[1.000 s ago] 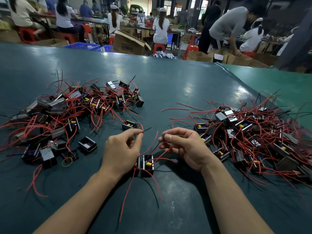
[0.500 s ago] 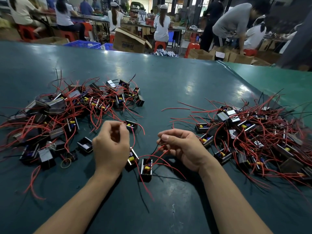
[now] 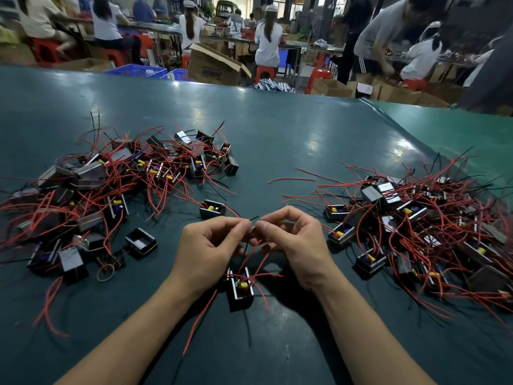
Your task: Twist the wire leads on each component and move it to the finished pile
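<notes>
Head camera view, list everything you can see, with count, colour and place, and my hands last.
table: one, dark green, fills the foreground
left pile: many black components, red leads, left of hands
right pile: many black components, red leads, right of hands
component: one, black, yellow part, between wrists
wire leads: red and black, pinched at fingertips
rubber band: one, tan, by left pile
cardboard box: brown, beyond table
workers: several, blurred, background
left hand: pinches leads
right hand: pinches leads
</notes>
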Tool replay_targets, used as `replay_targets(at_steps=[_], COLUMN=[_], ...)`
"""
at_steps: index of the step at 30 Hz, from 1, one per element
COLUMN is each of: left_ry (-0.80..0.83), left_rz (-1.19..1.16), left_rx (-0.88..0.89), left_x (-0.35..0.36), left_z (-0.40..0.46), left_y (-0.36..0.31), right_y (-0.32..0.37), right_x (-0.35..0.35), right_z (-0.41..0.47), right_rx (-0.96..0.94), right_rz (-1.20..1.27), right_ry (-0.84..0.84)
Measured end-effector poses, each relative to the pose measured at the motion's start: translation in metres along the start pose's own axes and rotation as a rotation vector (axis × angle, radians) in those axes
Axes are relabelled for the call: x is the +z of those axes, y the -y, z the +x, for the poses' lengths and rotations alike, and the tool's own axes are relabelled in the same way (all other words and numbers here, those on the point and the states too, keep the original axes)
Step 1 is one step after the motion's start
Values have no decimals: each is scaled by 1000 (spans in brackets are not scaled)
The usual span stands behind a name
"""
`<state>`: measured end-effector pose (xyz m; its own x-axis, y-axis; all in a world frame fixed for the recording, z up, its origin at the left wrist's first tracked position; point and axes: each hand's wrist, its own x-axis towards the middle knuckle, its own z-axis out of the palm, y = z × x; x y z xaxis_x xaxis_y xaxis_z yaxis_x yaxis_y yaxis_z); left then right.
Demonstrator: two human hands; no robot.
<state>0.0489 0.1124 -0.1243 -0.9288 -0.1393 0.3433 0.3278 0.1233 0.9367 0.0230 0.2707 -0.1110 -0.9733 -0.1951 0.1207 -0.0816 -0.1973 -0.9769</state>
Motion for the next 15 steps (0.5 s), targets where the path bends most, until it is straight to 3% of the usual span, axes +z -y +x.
replay_targets(at_steps=[8, 12, 15], left_ry=[4, -20, -5], left_rz=[-46, 186, 229], left_rx=[-19, 128, 160], left_x=[2, -1, -2], left_z=[-1, 2, 3], left_y=[1, 1, 1], right_y=[-2, -1, 1], right_x=[5, 3, -1], right_z=[0, -1, -2], right_rx=[-70, -55, -49], right_rz=[-65, -108, -157], right_ry=[-63, -39, -22])
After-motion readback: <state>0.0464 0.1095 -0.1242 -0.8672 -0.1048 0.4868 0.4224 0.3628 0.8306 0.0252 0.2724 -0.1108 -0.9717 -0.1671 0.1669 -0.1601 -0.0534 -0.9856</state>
